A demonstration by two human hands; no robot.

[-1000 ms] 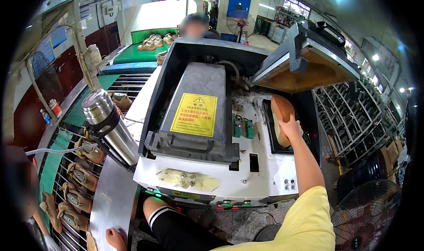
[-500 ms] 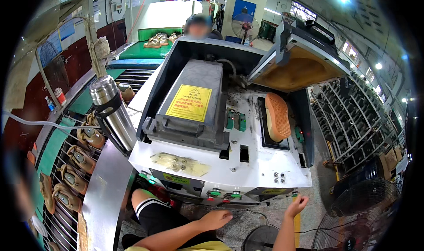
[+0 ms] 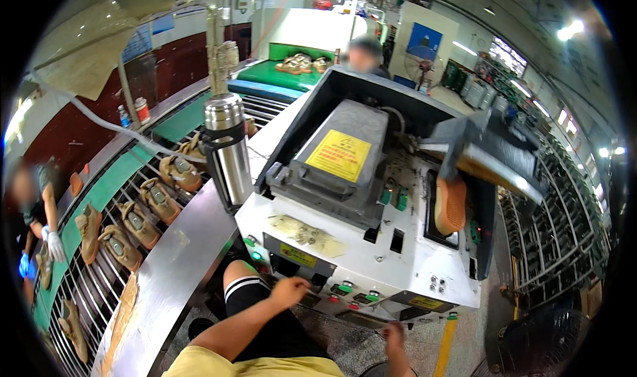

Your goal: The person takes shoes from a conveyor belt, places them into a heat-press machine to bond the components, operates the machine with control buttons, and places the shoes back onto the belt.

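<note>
My left hand [image 3: 290, 292], its fingers curled in and nothing visible in them, is just in front of the white machine's [image 3: 398, 271] front panel. Lower down, in front of the panel's right part, is my right hand [image 3: 394, 340]; motion smears its fingers. On the machine's right side an orange-tan shoe sole [image 3: 450, 208] stands in a dark recessed bed. Over it hangs a blurred, tilted lid [image 3: 507, 158], partly lowered and hiding the sole's far end. The left-hand dark grey cover [image 3: 352, 125] with a yellow label is down. Neither hand touches sole or lid.
Green and red buttons [image 3: 345, 287] line the machine's front. At left, a steel thermos [image 3: 227, 151] stands beside a roller conveyor carrying several tan shoes [image 3: 159, 201]. A gloved co-worker [image 3: 40, 204] is at the far left, another person [image 3: 365, 55] behind. A rack [image 3: 564, 204] stands right.
The right lid has swung down from upright to partly over the sole. My view has turned left, bringing the co-worker at the conveyor into sight. My right hand is now nearer my left.
</note>
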